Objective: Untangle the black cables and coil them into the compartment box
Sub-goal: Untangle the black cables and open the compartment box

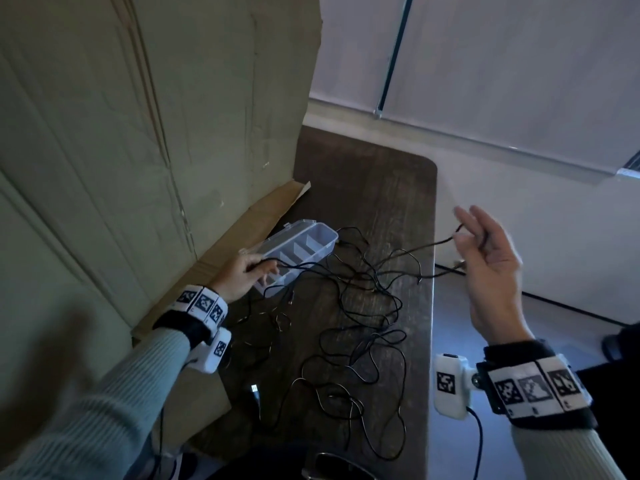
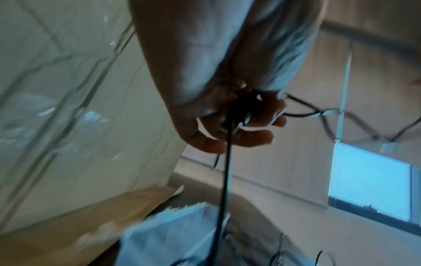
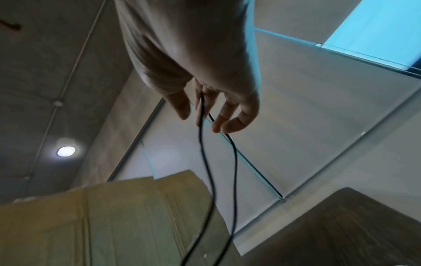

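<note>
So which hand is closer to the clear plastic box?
Left. The left hand grips a black cable right at the compartment box; the right hand is raised beyond the table's edge, pinching another cable stretch.

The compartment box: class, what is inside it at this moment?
The compartment box stands open, showing white dividers; its far compartments look empty. One black cable crosses its near end, gripped by the left hand. That hand covers the nearest compartment, so its contents cannot be seen.

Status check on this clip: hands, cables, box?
Left hand grips cable by the box. Right hand raised, pinching a cable loop. Cables still tangled on table; none visibly coiled in box.
</note>
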A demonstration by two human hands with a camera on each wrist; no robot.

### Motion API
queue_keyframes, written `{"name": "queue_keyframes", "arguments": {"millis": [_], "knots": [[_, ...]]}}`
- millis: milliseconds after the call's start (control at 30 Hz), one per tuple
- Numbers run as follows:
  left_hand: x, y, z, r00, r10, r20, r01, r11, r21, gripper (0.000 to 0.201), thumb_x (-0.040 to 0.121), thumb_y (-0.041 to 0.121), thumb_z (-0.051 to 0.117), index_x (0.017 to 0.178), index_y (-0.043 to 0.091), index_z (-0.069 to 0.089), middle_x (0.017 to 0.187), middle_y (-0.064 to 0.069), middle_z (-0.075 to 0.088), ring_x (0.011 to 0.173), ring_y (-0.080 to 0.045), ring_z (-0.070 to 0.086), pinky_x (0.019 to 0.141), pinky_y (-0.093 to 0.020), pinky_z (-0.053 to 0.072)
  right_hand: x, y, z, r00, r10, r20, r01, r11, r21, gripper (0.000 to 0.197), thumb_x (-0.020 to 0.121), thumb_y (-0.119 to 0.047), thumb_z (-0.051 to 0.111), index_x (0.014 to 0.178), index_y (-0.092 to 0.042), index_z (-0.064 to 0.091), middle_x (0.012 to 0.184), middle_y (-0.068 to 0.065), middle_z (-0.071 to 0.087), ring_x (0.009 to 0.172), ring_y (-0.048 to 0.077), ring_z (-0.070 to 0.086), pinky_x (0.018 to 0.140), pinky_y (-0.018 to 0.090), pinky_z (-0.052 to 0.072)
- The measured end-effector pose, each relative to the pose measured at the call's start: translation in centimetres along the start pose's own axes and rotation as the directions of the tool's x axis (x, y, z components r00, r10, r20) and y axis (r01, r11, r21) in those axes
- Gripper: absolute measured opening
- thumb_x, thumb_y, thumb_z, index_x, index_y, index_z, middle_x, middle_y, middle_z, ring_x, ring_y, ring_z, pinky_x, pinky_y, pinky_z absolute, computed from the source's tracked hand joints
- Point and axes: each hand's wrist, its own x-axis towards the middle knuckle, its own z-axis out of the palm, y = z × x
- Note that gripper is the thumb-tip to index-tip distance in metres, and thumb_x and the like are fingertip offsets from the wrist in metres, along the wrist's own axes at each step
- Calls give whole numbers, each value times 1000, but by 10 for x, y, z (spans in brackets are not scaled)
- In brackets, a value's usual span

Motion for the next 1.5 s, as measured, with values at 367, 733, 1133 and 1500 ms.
{"name": "queue_keyframes", "arguments": {"millis": [367,733,1133,1500], "knots": [[-4,123,46,917,242,317,-332,904,269,16,98,21,48,106,12,58,100,3,62,95,-8,56,82,-21,43,-28,54,97,790,206,577,80,899,-430,43,84,-23,67,125,-19,54,114,-1,65,102,11,60,84,35,49],[-15,19,24,968,172,183,-236,870,433,62,88,71,24,78,23,62,55,10,50,55,5,53,48,-12,31,-23,20,93,877,147,457,-80,983,-163,23,103,-13,40,97,-16,62,96,7,72,82,17,70,68,25,54],[-7,-60,-5,908,412,76,-342,623,704,41,91,46,39,72,21,65,64,9,66,58,-14,63,72,-28,30,-15,-16,60,991,18,130,-27,997,67,27,102,-26,38,96,-9,59,90,14,70,84,26,69,72,36,59],[-11,-87,-11,931,344,-125,-105,577,810,46,96,41,38,74,15,69,81,-2,63,72,-28,56,71,-38,39,-6,-32,19,999,-23,-41,31,979,199,27,102,-27,38,88,-24,60,94,7,71,87,22,69,78,39,57]]}}
